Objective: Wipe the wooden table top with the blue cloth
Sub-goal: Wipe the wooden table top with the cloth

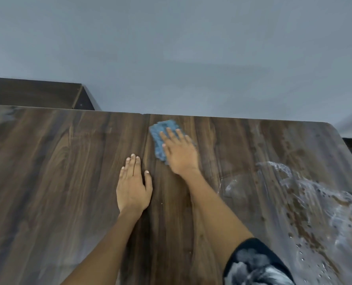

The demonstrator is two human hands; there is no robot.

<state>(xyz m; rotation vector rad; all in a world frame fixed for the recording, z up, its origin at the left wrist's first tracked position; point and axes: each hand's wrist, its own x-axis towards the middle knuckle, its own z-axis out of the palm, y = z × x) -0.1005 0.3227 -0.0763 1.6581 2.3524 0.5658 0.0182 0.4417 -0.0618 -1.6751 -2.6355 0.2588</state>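
Note:
The wooden table top fills the lower half of the head view, dark brown with long grain. A blue cloth lies flat on it near the far edge, a little right of centre. My right hand presses on the cloth with straight, spread fingers and covers its right part. My left hand rests flat on the bare wood, just left of and nearer than the cloth, holding nothing.
White, wet-looking smears and droplets cover the table's right side, up to its rounded far right corner. A dark wooden cabinet stands behind the table at the far left. A plain grey wall rises beyond the far edge.

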